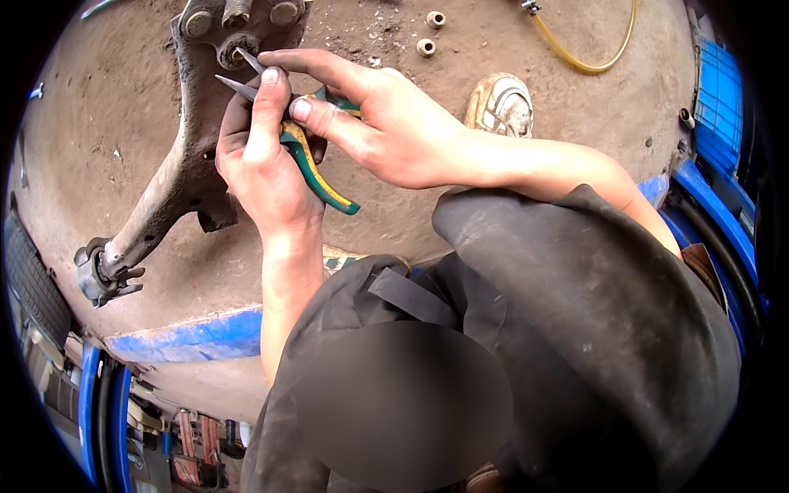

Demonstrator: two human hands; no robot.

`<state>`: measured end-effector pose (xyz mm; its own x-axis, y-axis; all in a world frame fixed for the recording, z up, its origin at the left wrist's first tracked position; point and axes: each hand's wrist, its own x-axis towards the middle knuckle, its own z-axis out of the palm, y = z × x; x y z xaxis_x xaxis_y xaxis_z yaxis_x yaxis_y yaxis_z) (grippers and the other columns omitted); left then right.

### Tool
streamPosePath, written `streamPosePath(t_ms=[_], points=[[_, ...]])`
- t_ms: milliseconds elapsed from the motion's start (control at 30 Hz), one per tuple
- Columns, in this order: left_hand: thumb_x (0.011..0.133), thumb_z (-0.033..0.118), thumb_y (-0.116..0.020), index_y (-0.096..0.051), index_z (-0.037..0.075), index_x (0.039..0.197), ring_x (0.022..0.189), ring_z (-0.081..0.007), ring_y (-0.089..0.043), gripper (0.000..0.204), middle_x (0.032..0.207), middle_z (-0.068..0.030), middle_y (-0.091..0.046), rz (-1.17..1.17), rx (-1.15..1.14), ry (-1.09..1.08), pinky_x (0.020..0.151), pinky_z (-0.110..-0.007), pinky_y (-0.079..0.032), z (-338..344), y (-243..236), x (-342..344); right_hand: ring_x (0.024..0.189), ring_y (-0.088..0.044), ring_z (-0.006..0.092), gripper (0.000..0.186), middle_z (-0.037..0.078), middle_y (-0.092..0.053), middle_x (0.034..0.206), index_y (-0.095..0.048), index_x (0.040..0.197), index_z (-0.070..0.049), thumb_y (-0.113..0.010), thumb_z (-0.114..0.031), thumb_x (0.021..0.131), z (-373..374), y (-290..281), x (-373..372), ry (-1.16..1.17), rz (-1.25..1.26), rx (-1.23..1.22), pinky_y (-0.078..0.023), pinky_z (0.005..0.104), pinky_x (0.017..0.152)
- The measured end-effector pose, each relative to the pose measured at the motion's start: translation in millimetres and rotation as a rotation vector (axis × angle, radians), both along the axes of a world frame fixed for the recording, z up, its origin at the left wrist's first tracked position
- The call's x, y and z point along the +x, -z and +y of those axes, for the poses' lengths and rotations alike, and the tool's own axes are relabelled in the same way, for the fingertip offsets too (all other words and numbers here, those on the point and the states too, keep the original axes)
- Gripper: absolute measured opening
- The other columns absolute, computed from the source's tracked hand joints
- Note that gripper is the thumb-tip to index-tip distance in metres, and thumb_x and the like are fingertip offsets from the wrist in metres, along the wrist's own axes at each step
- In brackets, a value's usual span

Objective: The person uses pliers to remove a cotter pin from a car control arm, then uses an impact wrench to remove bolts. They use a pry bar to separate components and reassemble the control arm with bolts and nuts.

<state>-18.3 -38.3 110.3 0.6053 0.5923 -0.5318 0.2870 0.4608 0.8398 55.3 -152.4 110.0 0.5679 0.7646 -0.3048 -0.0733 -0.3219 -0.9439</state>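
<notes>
Your left hand (263,168) is closed around the green-and-yellow handles of a pair of needle-nose pliers (316,168), fingers wrapped tight and the forefinger stretched up along the tool toward its tips. The pliers' two thin metal tips stand apart, one poking out to the upper left, the other reaching up to the round bushing eye at the top of the rusty control arm (185,160). Your right hand (386,123) comes in from the right and lies across the left one: its thumb presses on the upper handle just beside your left forefinger, its index finger stretches out straight toward the bushing eye, and the rest of the fingers are loosely curled, not gripping anything fully (only the thumb and the finger beneath it pinch the handle).

The control arm lies flat on the dusty concrete floor (509,197), running from the bushing end under your hands down to the lower left, where its other end carries a worn joint. The pliers sit over its upper part, so the tool lies between both hands and the metal.

Two small metal sleeves (431,33) stand on the floor well apart from your hands, at the top. A yellow hose (588,59) curls near them, and a dirty shoe (501,105) shows just behind your right wrist
</notes>
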Motion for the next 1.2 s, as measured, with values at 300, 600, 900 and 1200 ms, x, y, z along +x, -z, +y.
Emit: streamPosePath(t_ms=[300,600,900,1200], points=[[0.096,0.018,-0.066,-0.066,0.004,0.088,0.053,-0.0043,-0.05,0.016,0.069,0.0019,-0.06,-0.058,-0.066,-0.069,0.044,-0.022,-0.037,3.1,2.7,-7.8,0.085,-0.068,0.0168,0.044,0.011,-0.07,0.095,-0.046,0.146,-0.014,-0.055,-0.017,0.102,2.6,0.4,-7.4,-0.018,0.057,-0.032,-0.053,0.0332,0.08],[0.095,0.021,-0.065,-0.069,0.006,0.096,0.061,-0.0065,-0.055,0.016,0.077,0.0019,-0.062,-0.061,-0.049,0.002,0.049,-0.022,-0.04,0.9,10.9,-8.2,0.089,-0.064,0.0118,0.044,0.008,-0.068,0.103,-0.046,0.146,-0.012,-0.056,-0.016,0.102,-4.5,11.6,-13.6,0.087,0.098,0.079,-0.054,0.0308,0.081],[0.095,0.023,-0.065,-0.069,0.007,0.096,0.059,-0.0056,-0.053,0.016,0.075,0.0022,-0.062,-0.043,-0.015,0.008,0.048,-0.021,-0.038,4.2,8.1,-4.4,0.089,-0.068,0.0229,0.043,0.015,-0.07,0.1,-0.048,0.143,-0.012,-0.056,-0.019,0.101,-1.8,6.6,-6.2,0.04,-0.015,0.017,-0.055,0.0372,0.079],[0.097,0.018,-0.063,-0.067,0.003,0.089,0.055,-0.0056,-0.053,0.017,0.071,0.0008,-0.063,-0.063,-0.042,-0.13,0.046,-0.022,-0.039,4.7,1.5,0.2,0.084,-0.072,0.0373,0.042,0.019,-0.072,0.088,-0.054,0.138,-0.014,-0.057,-0.027,0.098,10.3,8.1,3.9,-0.011,-0.117,0.048,-0.056,0.0451,0.076]])
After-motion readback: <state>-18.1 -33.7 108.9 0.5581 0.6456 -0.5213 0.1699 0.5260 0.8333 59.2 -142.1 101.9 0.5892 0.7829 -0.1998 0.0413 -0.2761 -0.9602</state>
